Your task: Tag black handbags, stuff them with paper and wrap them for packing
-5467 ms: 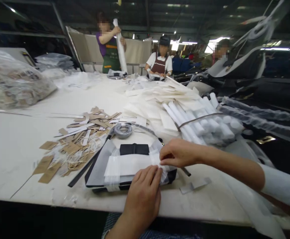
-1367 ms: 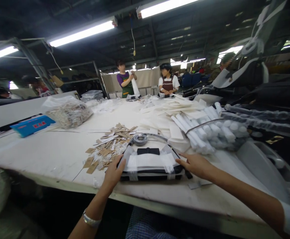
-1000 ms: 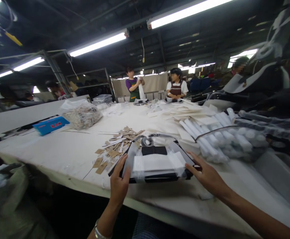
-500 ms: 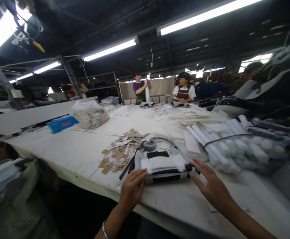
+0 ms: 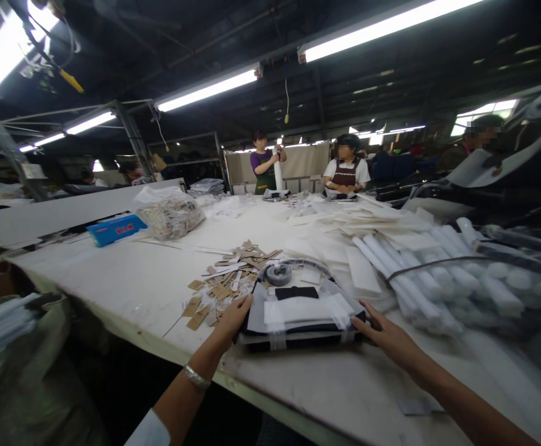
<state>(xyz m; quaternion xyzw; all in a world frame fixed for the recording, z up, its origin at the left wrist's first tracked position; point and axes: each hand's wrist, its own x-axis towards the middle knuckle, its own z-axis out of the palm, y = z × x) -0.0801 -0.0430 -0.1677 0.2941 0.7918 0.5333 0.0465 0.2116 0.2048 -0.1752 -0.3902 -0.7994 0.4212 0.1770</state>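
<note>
A black handbag lies on the table in front of me, with white padding sheet and clear tape across its front. Its handle arches behind it, wrapped in translucent film. Beside the handle sits a coiled grey strap. My left hand grips the bag's left side, its fingertips partly hidden behind the edge. At the opposite end, my right hand holds the right side between thumb and fingers.
Brown and white tags lie left of the bag. White foam rolls are bundled at right, near flat white sheets. A blue packet and a stuffed plastic bag rest farther left. Two people stand across the table.
My left hand has moved from the bag's front left corner to its left side. My right hand has closed on the right end. The bag has turned slightly and sits a little nearer.
</note>
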